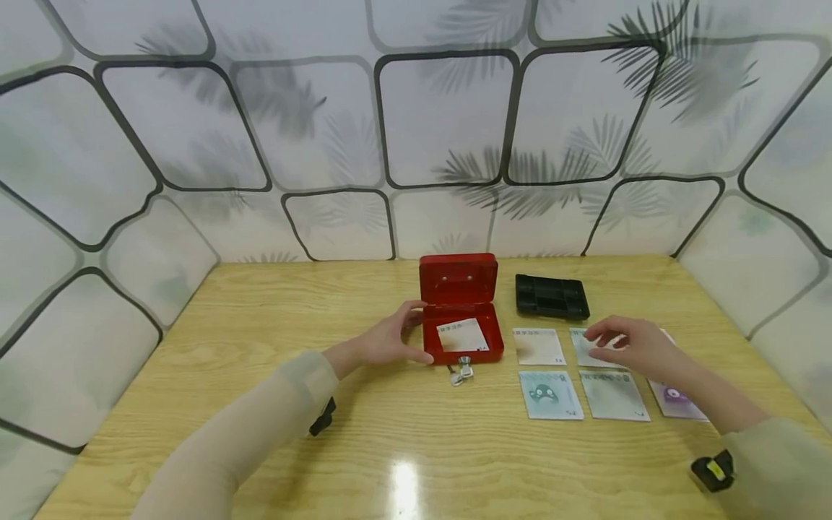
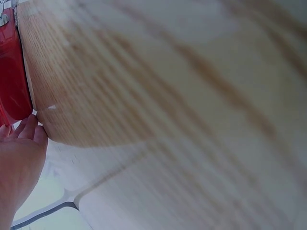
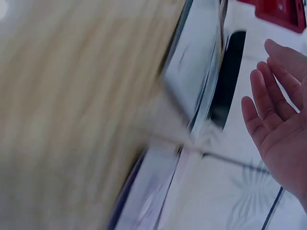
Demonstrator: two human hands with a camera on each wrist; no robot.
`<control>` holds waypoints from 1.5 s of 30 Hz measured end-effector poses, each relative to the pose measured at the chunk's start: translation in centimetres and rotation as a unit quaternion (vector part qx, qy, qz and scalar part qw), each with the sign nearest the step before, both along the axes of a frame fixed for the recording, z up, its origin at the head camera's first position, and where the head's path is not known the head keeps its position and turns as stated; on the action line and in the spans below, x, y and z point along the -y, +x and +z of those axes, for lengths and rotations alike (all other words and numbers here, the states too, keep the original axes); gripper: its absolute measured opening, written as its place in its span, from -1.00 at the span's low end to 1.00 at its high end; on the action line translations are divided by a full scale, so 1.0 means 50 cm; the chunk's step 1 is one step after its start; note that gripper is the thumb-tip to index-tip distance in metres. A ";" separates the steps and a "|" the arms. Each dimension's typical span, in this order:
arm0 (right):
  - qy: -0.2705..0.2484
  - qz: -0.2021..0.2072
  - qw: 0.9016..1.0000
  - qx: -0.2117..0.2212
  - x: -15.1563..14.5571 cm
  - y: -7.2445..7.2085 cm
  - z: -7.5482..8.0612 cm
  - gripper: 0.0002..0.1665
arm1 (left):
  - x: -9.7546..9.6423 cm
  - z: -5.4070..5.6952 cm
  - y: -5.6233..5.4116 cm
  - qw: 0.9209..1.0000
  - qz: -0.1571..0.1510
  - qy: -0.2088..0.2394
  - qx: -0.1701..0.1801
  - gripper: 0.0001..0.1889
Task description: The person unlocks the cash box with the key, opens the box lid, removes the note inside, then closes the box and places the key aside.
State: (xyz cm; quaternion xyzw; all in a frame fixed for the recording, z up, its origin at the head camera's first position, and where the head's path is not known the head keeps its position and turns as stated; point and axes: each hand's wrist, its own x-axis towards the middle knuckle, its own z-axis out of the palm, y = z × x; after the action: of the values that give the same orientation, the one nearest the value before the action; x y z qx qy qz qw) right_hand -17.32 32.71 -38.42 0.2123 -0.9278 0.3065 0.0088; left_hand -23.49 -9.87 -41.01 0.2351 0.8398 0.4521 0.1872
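Note:
A red metal cash box [image 1: 458, 280] stands with its lid raised, and a pale printed card [image 1: 464, 336] lies inside. My left hand [image 1: 383, 341] holds the box's left side, thumb at the front corner and fingers toward the back. In the left wrist view, the fingertips [image 2: 29, 122] are right at the red wall. My right hand [image 1: 640, 348] hovers over the printed card stacks, its fingers loosely bent and nothing between them. Below it lie a back-row stack [image 1: 581, 348] and a grey-green stack [image 1: 614, 396]. The right wrist view shows the relaxed, empty fingers [image 3: 264, 96].
A small lock with keys [image 1: 463, 372] hangs at the box's front. Behind the cards lies a black compartment tray [image 1: 551, 315]. Other stacks include a pale one [image 1: 539, 348], one with a teal creature [image 1: 552, 404] and a purple one [image 1: 676, 404]. Patterned walls enclose the wooden table [image 1: 292, 303].

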 end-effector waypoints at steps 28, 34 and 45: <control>-0.022 0.096 0.993 0.065 0.316 -0.141 0.021 -0.60 | 0.000 -0.003 -0.001 1.000 -0.001 -0.007 0.007 -0.05; -0.021 0.096 0.989 0.110 0.343 -0.142 0.016 -0.58 | 0.001 -0.002 -0.001 1.000 -0.005 -0.005 0.005 -0.05; 0.016 0.105 0.987 0.118 0.360 -0.149 -0.009 -0.59 | 0.003 -0.002 -0.003 1.000 -0.014 -0.002 -0.005 -0.06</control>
State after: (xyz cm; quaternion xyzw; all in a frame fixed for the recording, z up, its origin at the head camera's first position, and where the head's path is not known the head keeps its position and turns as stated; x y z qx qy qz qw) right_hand -24.78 14.69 -38.85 0.2710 -0.8999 0.3134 -0.1360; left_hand -23.63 -10.00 -41.13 0.2490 0.8380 0.4469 0.1898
